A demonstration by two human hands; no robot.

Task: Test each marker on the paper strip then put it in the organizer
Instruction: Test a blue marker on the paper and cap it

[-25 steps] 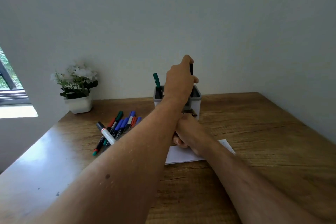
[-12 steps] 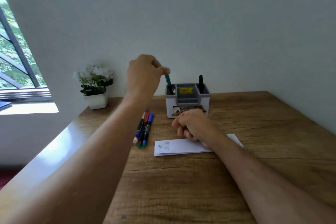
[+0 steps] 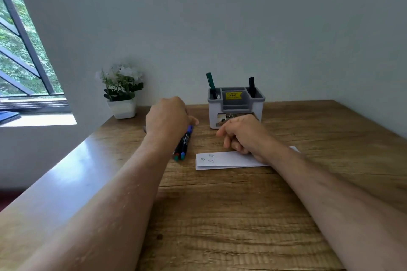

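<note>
Left hand (image 3: 167, 117): knuckles up, lowered over the loose markers (image 3: 184, 144) lying toward the left edge of the surface (image 3: 220, 215); fingers hidden beneath it, so whether it grasps a marker cannot be told. Blue and green ends of the markers show below the wrist.
Right hand (image 3: 244, 134): fingers loosely curled, holding nothing, heel resting on the paper strip (image 3: 222, 159).
Paper strip: white, flat, mid-surface just right of the markers; small test marks at its left end.
Organizer (image 3: 235, 109): white and grey, near the far edge, beyond the right hand; green marker (image 3: 210, 81) upright in left compartment, black marker (image 3: 251, 84) upright in right compartment.
Potted plant (image 3: 122, 91): white flowers, white pot, far left corner.
</note>
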